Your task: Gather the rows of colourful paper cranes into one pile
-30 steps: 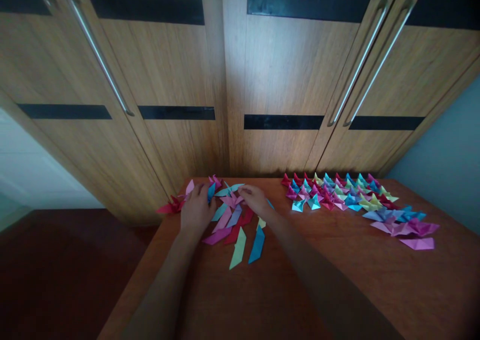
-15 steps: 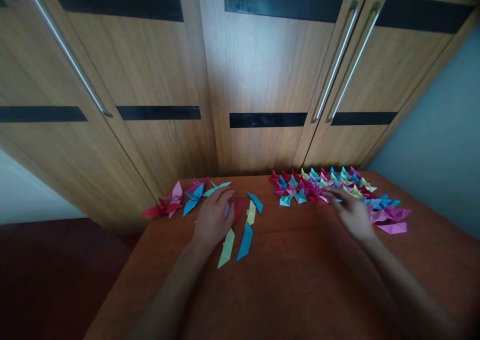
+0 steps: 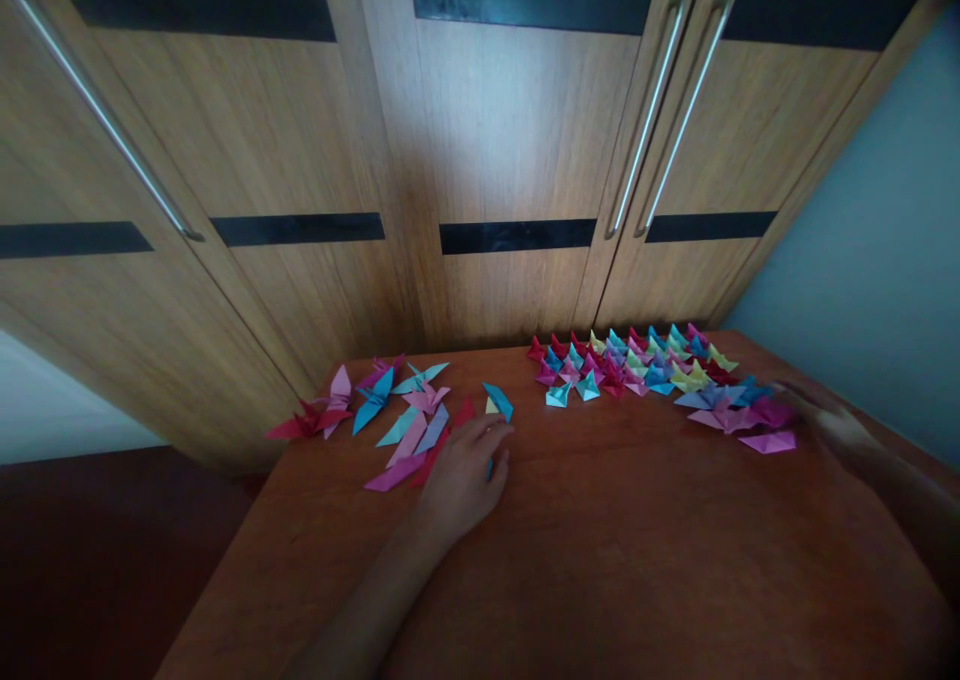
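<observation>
My left hand [image 3: 466,475] lies over a group of folded paper strips, its fingers bent a little and thumb apart. A blue strip [image 3: 499,401] shows beyond its fingertips, and a red strip [image 3: 464,413] is partly covered by it. Left of the hand are a magenta strip [image 3: 395,474], a lilac strip [image 3: 432,430] and a pink folded piece [image 3: 427,398]. On the right, my right hand [image 3: 821,415] is smeared by motion, beside a magenta folded paper [image 3: 770,411]. Whether it holds anything is unclear. A flat pink-purple piece [image 3: 769,442] lies just below.
Rows of small folded paper pieces [image 3: 613,378] in many colours stand at the table's back right. Folded paper cranes, one blue [image 3: 373,400] and one red [image 3: 309,421], sit back left. A wooden cabinet [image 3: 510,140] with metal handles rises behind the brown table [image 3: 600,550].
My left hand has moved right and nearer, uncovering pink, lilac and magenta strips and covering green and blue ones. My right hand has moved right, from the rows to their outer end.
</observation>
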The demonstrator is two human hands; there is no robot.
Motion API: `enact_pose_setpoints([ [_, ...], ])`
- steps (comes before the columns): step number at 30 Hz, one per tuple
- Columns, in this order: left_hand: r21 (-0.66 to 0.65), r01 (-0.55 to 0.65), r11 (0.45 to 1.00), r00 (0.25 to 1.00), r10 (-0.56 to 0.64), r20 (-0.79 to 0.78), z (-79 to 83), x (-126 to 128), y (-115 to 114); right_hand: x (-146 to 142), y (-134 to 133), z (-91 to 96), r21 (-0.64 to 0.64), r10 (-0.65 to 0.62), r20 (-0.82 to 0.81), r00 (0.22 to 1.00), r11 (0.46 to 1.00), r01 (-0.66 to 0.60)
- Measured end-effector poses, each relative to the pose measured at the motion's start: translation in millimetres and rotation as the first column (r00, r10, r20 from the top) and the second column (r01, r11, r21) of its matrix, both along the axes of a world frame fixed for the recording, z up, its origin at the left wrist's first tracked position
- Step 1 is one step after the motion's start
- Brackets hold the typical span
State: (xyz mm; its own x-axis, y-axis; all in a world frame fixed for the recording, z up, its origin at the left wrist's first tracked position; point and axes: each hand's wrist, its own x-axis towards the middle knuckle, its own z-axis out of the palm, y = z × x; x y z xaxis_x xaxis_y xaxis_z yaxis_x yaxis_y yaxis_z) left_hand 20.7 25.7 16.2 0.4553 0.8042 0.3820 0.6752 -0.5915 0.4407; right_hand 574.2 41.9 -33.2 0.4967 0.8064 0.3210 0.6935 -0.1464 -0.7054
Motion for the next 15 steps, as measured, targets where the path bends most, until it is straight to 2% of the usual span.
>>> enact_pose_setpoints([
  [3,-0.028,0.01,1.0,1.0,-0.009,0.016,-1.9,6.4,-5.1,-11.8,-4.1,-7.9,-0.111,0.043,-0.245,0.968,0.991,-0.073],
  [5,-0.041,0.035,0.999,0.999,-0.034,0.015,-3.8,12.0,-8.3,-22.3,-10.6,-10.7,-0.119,0.061,-0.302,0.951,0.988,-0.102],
  [11,-0.092,0.123,0.988,0.992,-0.125,-0.025,-6.8,35.5,-18.4,-65.7,-32.8,-19.1,-0.142,0.167,-0.256,0.952,0.968,-0.208],
  [15,-0.123,0.162,0.979,0.986,-0.166,-0.026,-8.9,59.0,-20.5,-101.1,-37.6,-21.0,-0.086,0.259,-0.215,0.942,0.955,-0.282],
])
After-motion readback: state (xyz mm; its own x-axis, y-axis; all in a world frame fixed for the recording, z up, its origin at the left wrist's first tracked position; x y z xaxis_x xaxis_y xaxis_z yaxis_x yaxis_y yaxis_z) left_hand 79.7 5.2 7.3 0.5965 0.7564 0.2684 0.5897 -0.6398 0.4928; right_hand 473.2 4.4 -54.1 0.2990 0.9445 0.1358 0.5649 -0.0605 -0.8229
